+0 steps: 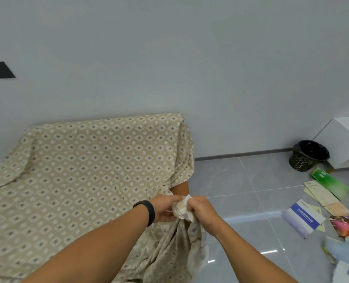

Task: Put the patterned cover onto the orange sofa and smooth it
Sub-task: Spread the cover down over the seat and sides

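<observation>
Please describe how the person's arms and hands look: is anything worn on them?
Both forearms are bare, with no sleeves in view. The left hand has a plain black band around its wrist. The right hand wears nothing visible: no glove, watch or ring.

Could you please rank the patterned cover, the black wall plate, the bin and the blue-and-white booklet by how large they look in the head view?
1. patterned cover
2. bin and blue-and-white booklet: they look alike, and the booklet lies nearer the camera, so unranked
3. black wall plate
</observation>
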The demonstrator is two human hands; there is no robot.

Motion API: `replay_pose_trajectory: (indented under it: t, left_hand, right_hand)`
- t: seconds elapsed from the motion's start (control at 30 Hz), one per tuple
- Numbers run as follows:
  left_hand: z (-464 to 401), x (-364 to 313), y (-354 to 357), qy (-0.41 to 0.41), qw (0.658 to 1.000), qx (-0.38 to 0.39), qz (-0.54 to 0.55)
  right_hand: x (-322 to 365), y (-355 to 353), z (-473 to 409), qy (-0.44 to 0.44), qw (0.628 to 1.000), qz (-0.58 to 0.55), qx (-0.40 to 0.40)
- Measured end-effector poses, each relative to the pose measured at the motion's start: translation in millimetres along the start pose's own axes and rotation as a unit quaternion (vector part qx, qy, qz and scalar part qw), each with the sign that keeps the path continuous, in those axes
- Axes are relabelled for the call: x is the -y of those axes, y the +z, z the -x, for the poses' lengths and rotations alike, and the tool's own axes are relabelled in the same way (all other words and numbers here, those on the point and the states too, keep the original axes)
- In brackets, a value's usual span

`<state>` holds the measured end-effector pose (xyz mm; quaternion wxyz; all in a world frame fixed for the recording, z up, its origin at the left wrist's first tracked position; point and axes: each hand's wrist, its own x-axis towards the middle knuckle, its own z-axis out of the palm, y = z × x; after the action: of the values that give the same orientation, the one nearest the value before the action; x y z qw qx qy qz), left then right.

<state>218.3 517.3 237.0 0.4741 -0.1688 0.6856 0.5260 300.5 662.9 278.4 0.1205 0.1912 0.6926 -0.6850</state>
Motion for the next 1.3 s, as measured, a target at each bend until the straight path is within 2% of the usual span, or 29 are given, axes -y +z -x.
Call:
replay_pose_trajectory:
  t: [0.07,0.17,0.23,0.27,0.3,0.37,0.43,0.47,0.53,0.57,0.63,0.67,0.7,0.83,0.9,0.97,1.03,1.13,1.2,1.3]
  left_hand:
    - [-2,-1,8,-0.006,1.000,-0.004,-0.021]
    - [2,-10,22,0.079,0.996,-0.003,0.047]
    - [11,-16,30,0.119,0.981,0.098,0.116]
    - [18,-19,33,0.121,0.972,0.165,0.120]
    - [24,-20,37,0.113,0.963,0.223,0.103]
    - [31,-18,40,0.102,0.953,0.286,0.018]
    - [29,-13,36,0.089,0.944,0.318,-0.028]
    - [27,-11,31,0.075,0.943,0.324,-0.026]
    - [23,-9,19,0.054,0.957,0.285,-0.018]
    - [20,-10,14,0.051,0.974,0.220,-0.009]
    - [9,-13,7,0.073,0.996,0.031,0.044]
    - [5,-18,6,0.087,0.993,-0.029,0.069]
    - [4,-25,7,0.092,0.991,-0.048,0.083]
    - [4,-42,25,0.004,0.994,0.100,0.032]
    - [-7,-39,36,-0.016,0.994,0.110,0.009]
    - [-17,-39,46,0.010,0.996,0.079,0.028]
    - [-16,-42,54,0.069,0.993,0.069,0.070]
    - [-8,-40,63,0.096,0.978,0.179,0.048]
    - [-7,-37,65,0.079,0.967,0.242,-0.009]
    - [-10,-30,64,0.059,0.967,0.241,-0.051]
  right_hand:
    - [1,-4,3,0.018,0.999,-0.012,0.029]
    - [-10,-20,-5,0.085,0.994,0.060,0.044]
    - [-14,-30,-12,0.114,0.985,0.129,-0.028]
    - [-16,-35,-17,0.120,0.983,0.123,-0.058]
    - [-14,-37,-18,0.138,0.985,0.095,-0.046]
    - [-11,-36,-23,0.190,0.981,0.028,0.031]
    - [-9,-32,-27,0.171,0.983,0.012,0.059]
    - [-7,-29,-29,0.144,0.989,0.013,0.034]
    - [-5,-27,-33,0.108,0.993,-0.023,-0.040]
    - [-2,-26,-32,0.093,0.993,-0.052,-0.055]
    - [5,-26,-31,0.048,0.995,-0.082,-0.035]
    - [9,-26,-29,0.026,0.996,-0.081,-0.022]
    - [11,-25,-28,0.012,0.996,-0.089,-0.007]
    - [15,-26,-18,-0.018,0.996,-0.079,0.029]
    - [8,-35,-19,0.001,0.995,-0.089,0.034]
    - [2,-51,-21,0.050,0.993,-0.101,0.028]
    - [-9,-67,-25,0.122,0.989,-0.086,0.019]
    - [-28,-85,-29,0.220,0.971,-0.096,0.016]
    - [-31,-88,-33,0.240,0.962,-0.132,0.014]
    - [-30,-87,-39,0.208,0.974,-0.074,-0.058]
